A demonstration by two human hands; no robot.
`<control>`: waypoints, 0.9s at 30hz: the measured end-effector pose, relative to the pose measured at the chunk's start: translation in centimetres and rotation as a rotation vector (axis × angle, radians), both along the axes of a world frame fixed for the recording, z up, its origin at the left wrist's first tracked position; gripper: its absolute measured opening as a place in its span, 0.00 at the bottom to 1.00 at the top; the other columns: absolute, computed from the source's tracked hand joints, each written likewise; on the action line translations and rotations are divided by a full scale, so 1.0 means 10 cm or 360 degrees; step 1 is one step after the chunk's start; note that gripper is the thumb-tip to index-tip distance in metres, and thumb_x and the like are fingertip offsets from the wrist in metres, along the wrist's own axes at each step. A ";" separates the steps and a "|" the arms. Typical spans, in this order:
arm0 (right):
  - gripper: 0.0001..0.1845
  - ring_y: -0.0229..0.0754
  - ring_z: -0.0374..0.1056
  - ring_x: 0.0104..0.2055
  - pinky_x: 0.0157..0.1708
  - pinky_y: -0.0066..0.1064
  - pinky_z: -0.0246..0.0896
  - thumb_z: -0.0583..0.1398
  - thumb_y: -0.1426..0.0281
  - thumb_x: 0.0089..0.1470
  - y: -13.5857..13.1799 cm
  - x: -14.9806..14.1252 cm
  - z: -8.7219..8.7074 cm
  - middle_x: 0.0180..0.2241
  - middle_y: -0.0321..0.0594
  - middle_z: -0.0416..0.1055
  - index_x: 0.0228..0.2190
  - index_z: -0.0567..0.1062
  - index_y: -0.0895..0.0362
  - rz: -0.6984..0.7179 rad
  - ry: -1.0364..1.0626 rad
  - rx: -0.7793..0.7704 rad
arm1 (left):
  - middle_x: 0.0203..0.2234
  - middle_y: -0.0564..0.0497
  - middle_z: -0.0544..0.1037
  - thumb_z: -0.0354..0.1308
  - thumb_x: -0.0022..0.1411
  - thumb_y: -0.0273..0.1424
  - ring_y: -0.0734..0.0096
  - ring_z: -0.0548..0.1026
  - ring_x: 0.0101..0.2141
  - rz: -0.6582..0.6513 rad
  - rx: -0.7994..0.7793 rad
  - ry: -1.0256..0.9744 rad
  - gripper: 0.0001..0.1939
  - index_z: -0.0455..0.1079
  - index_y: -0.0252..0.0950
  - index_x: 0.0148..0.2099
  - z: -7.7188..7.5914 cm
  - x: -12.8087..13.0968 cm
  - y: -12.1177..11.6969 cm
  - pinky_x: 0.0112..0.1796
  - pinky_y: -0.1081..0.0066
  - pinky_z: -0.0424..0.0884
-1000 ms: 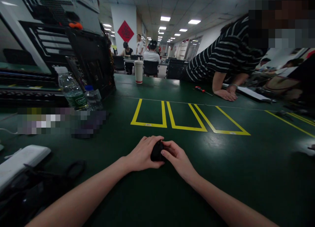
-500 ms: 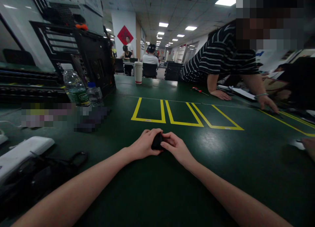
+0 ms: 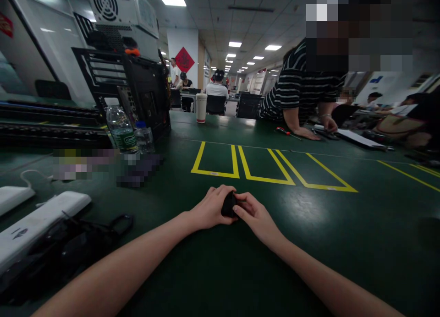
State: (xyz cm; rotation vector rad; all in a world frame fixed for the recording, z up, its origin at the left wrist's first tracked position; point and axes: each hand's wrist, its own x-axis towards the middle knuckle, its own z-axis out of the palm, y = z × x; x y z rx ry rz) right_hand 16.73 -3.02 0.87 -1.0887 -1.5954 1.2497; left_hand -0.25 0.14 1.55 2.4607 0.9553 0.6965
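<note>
Between my two hands is a small black rounded object (image 3: 228,204), mostly covered by fingers; its kind does not show. My left hand (image 3: 215,208) wraps over its left side, thumb at the near edge. From the right, the thumb and fingertips of my right hand (image 3: 252,211) pinch its other side. Both hands are low over the dark green table (image 3: 192,271), just on the near side of three yellow tape outlines (image 3: 266,179).
At left lie a white power strip (image 3: 65,211) and a black strap bundle (image 3: 79,243). Behind stand a water bottle (image 3: 120,129), an open computer case (image 3: 147,92) and a white cup (image 3: 201,108). A person in a striped shirt (image 3: 295,83) leans over the table near a red screwdriver (image 3: 284,131).
The view has shifted, so the scene sits further right and slightly lower. The person in stripes has drawn one arm back. My hands keep the same grip on the black object.
</note>
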 end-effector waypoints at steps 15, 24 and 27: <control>0.07 0.41 0.64 0.43 0.41 0.35 0.63 0.53 0.68 0.53 0.00 0.00 0.02 0.38 0.36 0.64 0.36 0.63 0.52 0.0090 -0.0072 0.0100 | 0.45 0.48 0.63 0.61 0.48 0.32 0.61 0.65 0.42 -0.0019 -0.0034 0.0020 0.28 0.53 0.40 0.50 0.03 0.00 -0.02 0.41 0.62 0.62; 0.04 0.39 0.65 0.37 0.33 0.31 0.64 0.53 0.66 0.53 0.01 -0.02 -0.01 0.33 0.34 0.63 0.33 0.62 0.53 0.0058 0.0000 0.0110 | 0.44 0.48 0.64 0.61 0.48 0.31 0.61 0.64 0.41 -0.0065 0.0045 -0.0025 0.29 0.52 0.39 0.50 -0.01 -0.01 0.00 0.42 0.62 0.61; 0.06 0.39 0.65 0.39 0.36 0.32 0.63 0.54 0.68 0.53 0.02 -0.03 0.00 0.36 0.35 0.63 0.35 0.62 0.52 0.0023 -0.0011 0.0089 | 0.44 0.48 0.63 0.61 0.48 0.32 0.61 0.64 0.41 -0.0057 0.0002 -0.0027 0.29 0.52 0.40 0.50 -0.03 -0.01 0.01 0.41 0.62 0.62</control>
